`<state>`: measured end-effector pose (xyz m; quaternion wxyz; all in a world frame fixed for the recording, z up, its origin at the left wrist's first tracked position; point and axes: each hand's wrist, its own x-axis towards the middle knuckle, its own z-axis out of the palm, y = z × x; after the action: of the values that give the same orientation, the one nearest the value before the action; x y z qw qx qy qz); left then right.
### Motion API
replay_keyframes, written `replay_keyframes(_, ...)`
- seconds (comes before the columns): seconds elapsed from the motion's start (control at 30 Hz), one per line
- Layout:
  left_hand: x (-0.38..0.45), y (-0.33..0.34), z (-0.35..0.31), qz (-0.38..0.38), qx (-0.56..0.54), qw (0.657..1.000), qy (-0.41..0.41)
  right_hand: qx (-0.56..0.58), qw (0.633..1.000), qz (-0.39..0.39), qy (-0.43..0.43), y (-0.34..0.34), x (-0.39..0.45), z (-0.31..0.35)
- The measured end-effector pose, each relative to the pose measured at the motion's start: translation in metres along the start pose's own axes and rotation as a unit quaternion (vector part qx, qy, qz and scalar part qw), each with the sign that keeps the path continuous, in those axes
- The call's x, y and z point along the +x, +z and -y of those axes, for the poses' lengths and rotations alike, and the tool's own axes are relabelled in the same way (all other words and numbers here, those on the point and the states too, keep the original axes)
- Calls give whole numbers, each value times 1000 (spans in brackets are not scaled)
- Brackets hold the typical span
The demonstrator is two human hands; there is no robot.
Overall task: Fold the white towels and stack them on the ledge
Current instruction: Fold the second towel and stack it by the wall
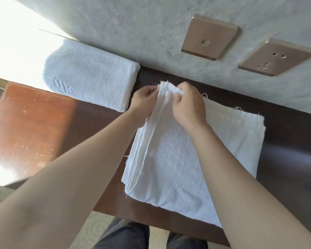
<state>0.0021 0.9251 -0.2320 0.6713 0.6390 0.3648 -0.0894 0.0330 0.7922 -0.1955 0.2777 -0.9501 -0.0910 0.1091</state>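
Dark wooden ledge (pixel 285 141): both hands (pixel 144 101) (pixel 188 105) apparently pinch the white towel (pixel 169 159) corner.

folded towel (pixel 90 81) left of flat towel (pixel 178 159) on ledge (pixel 43 126), prob. touching wall (pixel 133 24).

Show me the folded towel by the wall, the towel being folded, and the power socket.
Folded towel (pixel 90 78): head view, middle of its top face.
Towel being folded (pixel 171 169): head view, flat top layer.
Power socket (pixel 276 57): head view, centre of the right-hand wall plate.

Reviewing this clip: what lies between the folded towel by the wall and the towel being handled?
Head view: only bare dark wooden ledge between the folded towel and the towel in hand, with the left hand reaching over it.
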Motion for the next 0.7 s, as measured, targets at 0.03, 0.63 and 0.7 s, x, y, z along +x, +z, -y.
replay_keyframes(0.03,-1,-1,1,17,-3,1000,-3,0,1000,-19,-1,1,2,2)
replay_keyframes(0.63,-45,-28,32,41,269,957,99,-167,986,30,5,44,-84,-25)
replay_keyframes(0.7,-50,-29,34,0,278,951,136,-125,991,37,-1,47,-80,-25)
